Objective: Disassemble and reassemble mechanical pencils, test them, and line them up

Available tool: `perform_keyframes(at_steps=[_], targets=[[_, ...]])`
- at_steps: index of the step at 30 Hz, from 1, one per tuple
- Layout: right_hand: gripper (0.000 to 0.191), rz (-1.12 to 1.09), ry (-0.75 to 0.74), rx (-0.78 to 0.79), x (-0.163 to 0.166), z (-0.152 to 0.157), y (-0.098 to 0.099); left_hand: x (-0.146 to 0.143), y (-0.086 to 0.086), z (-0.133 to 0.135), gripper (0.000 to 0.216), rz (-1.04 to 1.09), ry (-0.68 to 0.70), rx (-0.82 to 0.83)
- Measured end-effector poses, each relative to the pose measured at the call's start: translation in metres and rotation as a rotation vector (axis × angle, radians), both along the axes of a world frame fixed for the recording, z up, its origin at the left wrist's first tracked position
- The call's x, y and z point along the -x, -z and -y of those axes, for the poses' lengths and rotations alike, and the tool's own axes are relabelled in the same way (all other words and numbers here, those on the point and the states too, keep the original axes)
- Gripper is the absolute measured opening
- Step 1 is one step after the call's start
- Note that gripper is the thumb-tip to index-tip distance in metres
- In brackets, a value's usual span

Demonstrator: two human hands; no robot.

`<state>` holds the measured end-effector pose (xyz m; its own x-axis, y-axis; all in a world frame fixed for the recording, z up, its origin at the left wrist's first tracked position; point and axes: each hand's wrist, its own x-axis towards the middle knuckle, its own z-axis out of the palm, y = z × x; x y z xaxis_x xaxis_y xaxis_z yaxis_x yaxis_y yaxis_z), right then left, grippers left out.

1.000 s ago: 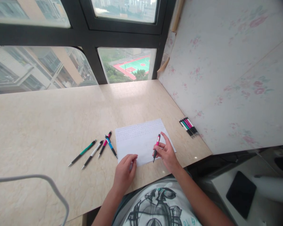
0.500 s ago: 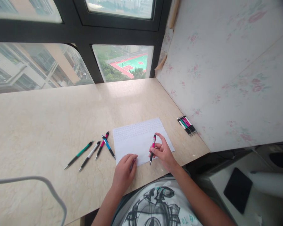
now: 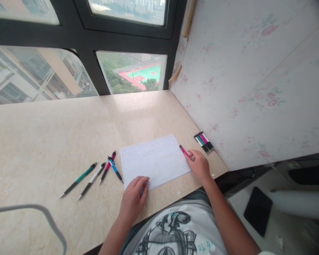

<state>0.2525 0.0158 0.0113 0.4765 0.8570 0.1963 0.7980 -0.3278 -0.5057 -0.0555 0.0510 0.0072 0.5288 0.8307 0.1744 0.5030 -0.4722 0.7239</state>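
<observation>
A pink pen with black ends [image 3: 183, 150] is held in my right hand [image 3: 199, 165], whose fingers are closed around its lower part. That hand is low over the table, at the right edge of a white sheet of paper [image 3: 154, 166] with handwritten lines across its top. My left hand [image 3: 134, 194] rests at the paper's lower left corner with its fingers curled. Something dark shows between its thumb and fingers, too hidden to name. Left of the paper lie a blue pen [image 3: 115, 170] crossing a second pink pen [image 3: 105, 172], a white pen [image 3: 91, 181] and a green pen [image 3: 79, 179].
A tight row of several pens [image 3: 204, 142] lies near the floral wall [image 3: 228, 88] at the right. A grey cable [image 3: 46, 212] curves over the table's front left. Windows stand behind the marble-patterned table [image 3: 55, 138].
My right hand has moved right with the pink pen, from above the paper's lower part to its right edge. The pen has gone from upright to slanting. My left hand stays at the corner.
</observation>
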Motion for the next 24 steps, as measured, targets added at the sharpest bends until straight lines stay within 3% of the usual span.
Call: perform_keyframes(at_steps=[24], targets=[[0.016,0.072,0.050,0.126,0.012,0.005,0.008,0.000,-0.002,-0.001,0.019,-0.021,0.009,-0.007]])
